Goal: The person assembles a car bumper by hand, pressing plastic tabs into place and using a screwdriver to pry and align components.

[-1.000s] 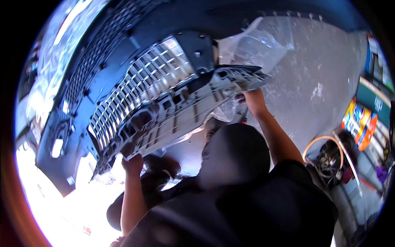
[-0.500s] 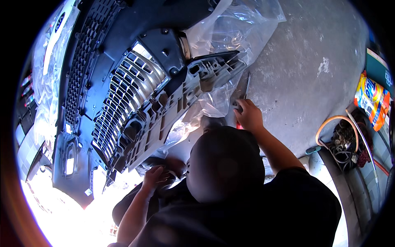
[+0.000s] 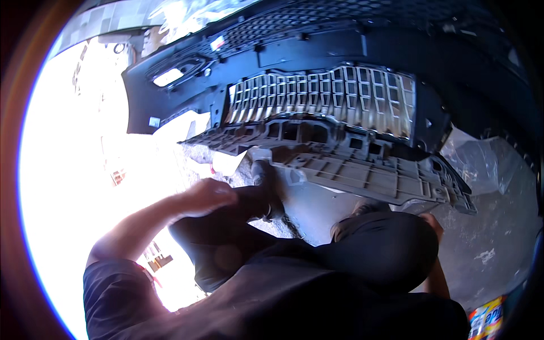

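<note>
In front of me stands a large black car bumper cover (image 3: 334, 51), its inner side facing me. A metallic slatted grille (image 3: 323, 93) is set in its middle. A long grey ribbed plastic panel (image 3: 362, 173) juts out below the grille towards my knees. My left hand (image 3: 211, 195) is over my left knee, apart from the panel; its fingers look curled but are smeared. My right hand (image 3: 433, 225) is beside my right knee, below the panel's right part. The knee hides most of its fingers and whatever they may hold.
Clear plastic sheeting (image 3: 479, 161) lies at the right end of the bumper cover, over the grey floor (image 3: 481, 226). A bright orange-and-yellow packet (image 3: 486, 318) is at the lower right. Strong glare washes out the left side.
My view has swung left, so the bumper cover now runs across the top. My left hand has lifted over the knee. My right hand, earlier low by a thin rod on the floor, is now mostly hidden.
</note>
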Action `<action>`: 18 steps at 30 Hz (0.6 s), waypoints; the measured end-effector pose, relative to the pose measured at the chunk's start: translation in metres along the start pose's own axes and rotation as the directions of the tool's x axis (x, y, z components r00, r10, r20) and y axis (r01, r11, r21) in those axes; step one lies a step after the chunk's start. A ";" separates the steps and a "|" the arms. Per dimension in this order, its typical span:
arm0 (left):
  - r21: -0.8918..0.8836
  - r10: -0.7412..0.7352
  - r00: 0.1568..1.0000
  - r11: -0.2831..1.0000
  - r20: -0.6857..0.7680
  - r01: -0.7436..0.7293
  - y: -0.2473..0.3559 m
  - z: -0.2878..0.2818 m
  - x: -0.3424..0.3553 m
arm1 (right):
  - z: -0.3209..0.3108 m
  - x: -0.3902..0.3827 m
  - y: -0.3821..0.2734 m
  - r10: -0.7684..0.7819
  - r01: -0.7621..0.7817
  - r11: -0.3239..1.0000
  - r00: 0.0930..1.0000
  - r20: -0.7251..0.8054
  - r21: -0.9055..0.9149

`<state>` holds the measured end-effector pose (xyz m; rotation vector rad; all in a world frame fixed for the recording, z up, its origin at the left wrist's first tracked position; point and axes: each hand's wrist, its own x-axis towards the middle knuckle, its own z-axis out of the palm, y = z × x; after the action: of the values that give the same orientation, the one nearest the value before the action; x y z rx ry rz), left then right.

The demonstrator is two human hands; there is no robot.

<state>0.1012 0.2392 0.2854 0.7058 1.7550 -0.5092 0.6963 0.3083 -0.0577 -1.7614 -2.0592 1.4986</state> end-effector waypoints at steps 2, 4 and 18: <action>-0.218 0.022 1.000 0.976 -0.019 -0.025 -0.042 -0.037 -0.037 | -0.035 -0.005 -0.019 0.147 -0.146 0.987 0.989 -0.006 0.066; -0.537 -0.195 0.972 0.838 -0.131 0.096 -0.081 -0.065 -0.061 | -0.066 -0.003 0.000 0.160 -0.161 0.987 0.975 -0.154 0.005; -0.563 -0.145 0.912 -0.746 -0.383 -0.355 -0.386 0.031 0.190 | -0.250 0.045 -0.271 -0.121 -0.005 0.980 0.779 -0.615 -0.200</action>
<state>-0.1798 -0.0233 0.0894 -0.6773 1.1978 1.8871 0.6264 0.5289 0.2334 -1.8859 -1.9002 0.5628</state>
